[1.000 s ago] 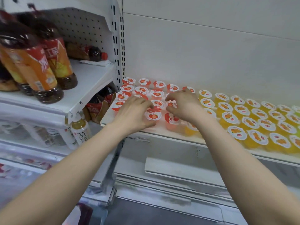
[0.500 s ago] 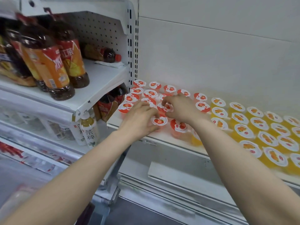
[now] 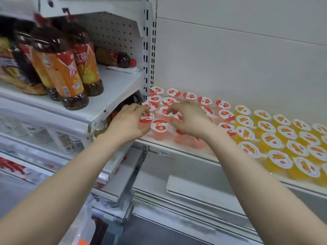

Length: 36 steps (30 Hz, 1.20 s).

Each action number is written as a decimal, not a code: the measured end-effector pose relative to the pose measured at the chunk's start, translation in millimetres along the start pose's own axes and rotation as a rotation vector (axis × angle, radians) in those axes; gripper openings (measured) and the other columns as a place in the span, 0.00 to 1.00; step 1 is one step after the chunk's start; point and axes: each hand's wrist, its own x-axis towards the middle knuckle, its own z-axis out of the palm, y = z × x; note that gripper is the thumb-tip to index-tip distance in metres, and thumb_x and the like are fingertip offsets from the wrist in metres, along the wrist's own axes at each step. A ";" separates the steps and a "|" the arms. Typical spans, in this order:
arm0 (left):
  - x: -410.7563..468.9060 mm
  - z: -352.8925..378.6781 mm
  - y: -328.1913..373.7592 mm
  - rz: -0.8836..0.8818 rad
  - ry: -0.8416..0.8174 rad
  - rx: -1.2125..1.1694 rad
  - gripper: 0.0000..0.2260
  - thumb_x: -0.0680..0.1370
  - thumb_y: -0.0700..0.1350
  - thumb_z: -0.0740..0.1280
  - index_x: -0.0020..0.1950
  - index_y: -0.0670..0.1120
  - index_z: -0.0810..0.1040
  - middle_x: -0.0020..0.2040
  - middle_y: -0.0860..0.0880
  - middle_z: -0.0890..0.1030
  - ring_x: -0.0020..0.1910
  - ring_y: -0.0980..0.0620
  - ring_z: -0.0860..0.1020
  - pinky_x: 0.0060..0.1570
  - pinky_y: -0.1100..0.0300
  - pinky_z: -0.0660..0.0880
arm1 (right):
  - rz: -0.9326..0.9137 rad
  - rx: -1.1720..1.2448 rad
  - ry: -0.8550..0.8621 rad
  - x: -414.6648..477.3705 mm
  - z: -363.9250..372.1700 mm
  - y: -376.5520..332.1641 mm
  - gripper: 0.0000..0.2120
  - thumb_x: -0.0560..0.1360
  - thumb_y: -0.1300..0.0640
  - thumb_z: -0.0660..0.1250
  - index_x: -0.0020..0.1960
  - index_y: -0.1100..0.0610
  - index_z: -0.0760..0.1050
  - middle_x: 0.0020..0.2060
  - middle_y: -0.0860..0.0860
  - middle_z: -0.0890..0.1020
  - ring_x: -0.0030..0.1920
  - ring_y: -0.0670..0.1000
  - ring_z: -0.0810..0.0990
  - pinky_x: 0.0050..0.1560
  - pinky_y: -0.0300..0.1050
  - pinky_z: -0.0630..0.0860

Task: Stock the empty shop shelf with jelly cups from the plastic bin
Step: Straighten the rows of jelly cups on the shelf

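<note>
Pinching a strawberry jelly cup (image 3: 146, 117) in the curled fingers of the left hand (image 3: 128, 122): pink translucent body, white foil lid, red strawberry print. Just right of those fingertips, a second strawberry cup (image 3: 159, 127) upright on the white shelf (image 3: 177, 151). Over more red cups, right hand (image 3: 191, 119) with fingers bent; cannot tell whether holding any. Further right, rows of orange jelly cups (image 3: 269, 138).

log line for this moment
left hand: grips red jelly cup | right hand: over red cups, grip unclear | orange cups: rows on shelf, right
</note>
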 end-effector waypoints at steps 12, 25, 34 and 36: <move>12.2 8.4 -19.0 0.086 -0.059 -0.074 0.10 0.75 0.51 0.69 0.54 0.52 0.74 0.56 0.50 0.79 0.56 0.46 0.75 0.53 0.53 0.71 | 0.156 -0.170 0.047 -10.4 34.4 -42.1 0.18 0.70 0.42 0.69 0.56 0.49 0.76 0.52 0.49 0.81 0.58 0.54 0.71 0.54 0.49 0.69; 11.7 -11.0 -19.2 0.107 -0.052 -0.181 0.19 0.74 0.60 0.68 0.60 0.51 0.75 0.62 0.50 0.75 0.61 0.48 0.72 0.58 0.56 0.67 | 0.218 -0.101 0.158 -2.3 25.9 -33.5 0.20 0.73 0.37 0.65 0.57 0.49 0.79 0.54 0.49 0.82 0.59 0.55 0.73 0.57 0.53 0.71; 75.0 -5.3 -2.2 -0.133 -0.158 -0.054 0.20 0.73 0.58 0.70 0.60 0.49 0.73 0.57 0.47 0.79 0.54 0.45 0.77 0.48 0.55 0.73 | 0.240 -0.166 0.084 36.7 28.3 -10.7 0.14 0.77 0.45 0.62 0.58 0.49 0.80 0.52 0.52 0.82 0.60 0.58 0.72 0.56 0.52 0.70; 78.2 -0.2 -1.7 -0.144 -0.180 -0.037 0.20 0.73 0.57 0.71 0.59 0.49 0.73 0.55 0.46 0.80 0.53 0.44 0.77 0.48 0.54 0.75 | 0.224 -0.178 0.086 39.5 29.9 -9.4 0.14 0.77 0.44 0.62 0.56 0.48 0.81 0.50 0.52 0.83 0.58 0.57 0.73 0.54 0.51 0.70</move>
